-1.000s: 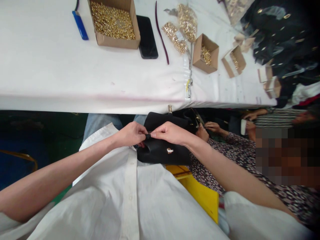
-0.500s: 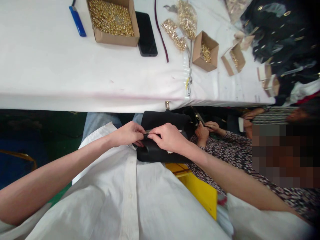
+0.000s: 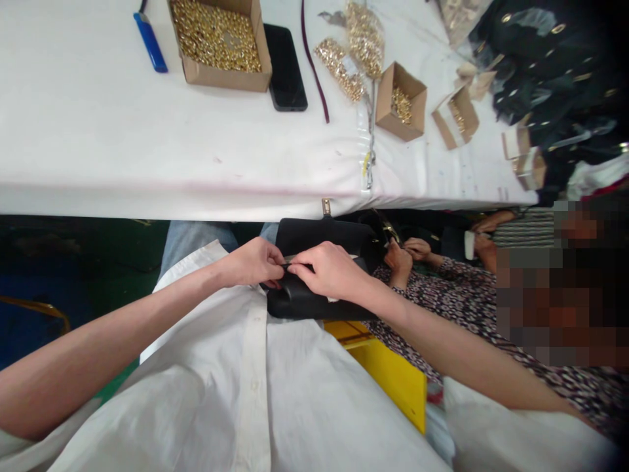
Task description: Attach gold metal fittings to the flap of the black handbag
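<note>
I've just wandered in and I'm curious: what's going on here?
A person in a white shirt has a black bag at their lap, below the edge of a white-covered table. Both hands are on the bag: the left hand and right hand pinch part of it, fingertips close together. On the table, a cardboard box of small gold-coloured pieces stands beside a black phone. To the right, a co-worker's hands are close together too.
</note>
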Action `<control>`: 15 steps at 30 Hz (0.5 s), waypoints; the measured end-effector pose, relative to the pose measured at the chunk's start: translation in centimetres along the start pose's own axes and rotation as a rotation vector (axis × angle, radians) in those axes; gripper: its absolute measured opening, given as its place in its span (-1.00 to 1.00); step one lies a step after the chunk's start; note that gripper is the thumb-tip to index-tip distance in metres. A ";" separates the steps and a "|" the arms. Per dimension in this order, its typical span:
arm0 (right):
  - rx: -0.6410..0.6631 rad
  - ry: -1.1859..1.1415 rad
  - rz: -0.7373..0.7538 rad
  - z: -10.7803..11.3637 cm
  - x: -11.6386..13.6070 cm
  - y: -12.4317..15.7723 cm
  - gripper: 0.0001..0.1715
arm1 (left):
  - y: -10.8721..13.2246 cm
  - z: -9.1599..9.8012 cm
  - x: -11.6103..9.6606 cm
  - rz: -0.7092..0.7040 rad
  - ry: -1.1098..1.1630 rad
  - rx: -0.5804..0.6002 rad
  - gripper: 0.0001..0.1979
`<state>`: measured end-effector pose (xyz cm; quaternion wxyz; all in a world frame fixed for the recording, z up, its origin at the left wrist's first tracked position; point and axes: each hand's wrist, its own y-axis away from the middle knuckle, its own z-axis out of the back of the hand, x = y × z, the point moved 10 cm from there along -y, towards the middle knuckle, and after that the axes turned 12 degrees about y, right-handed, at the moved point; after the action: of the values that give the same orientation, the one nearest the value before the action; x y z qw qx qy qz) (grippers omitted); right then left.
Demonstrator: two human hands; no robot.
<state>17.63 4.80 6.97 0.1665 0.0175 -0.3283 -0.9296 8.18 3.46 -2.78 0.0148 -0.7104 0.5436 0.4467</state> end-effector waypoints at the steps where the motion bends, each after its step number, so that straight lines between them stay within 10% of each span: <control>1: 0.002 -0.040 -0.008 0.0 -0.1 -0.1 -0.69 | 0.0 0.0 -0.1 -0.004 -0.006 0.004 -0.86; 15: -0.006 -0.149 -0.083 -0.5 -0.9 -0.9 -0.86 | -0.4 -0.3 -0.2 -0.011 -0.041 0.022 -0.83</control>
<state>18.26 5.39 5.97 0.1032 -0.0387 -0.3362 -0.9353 8.66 3.56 -2.65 0.0363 -0.7039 0.5440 0.4553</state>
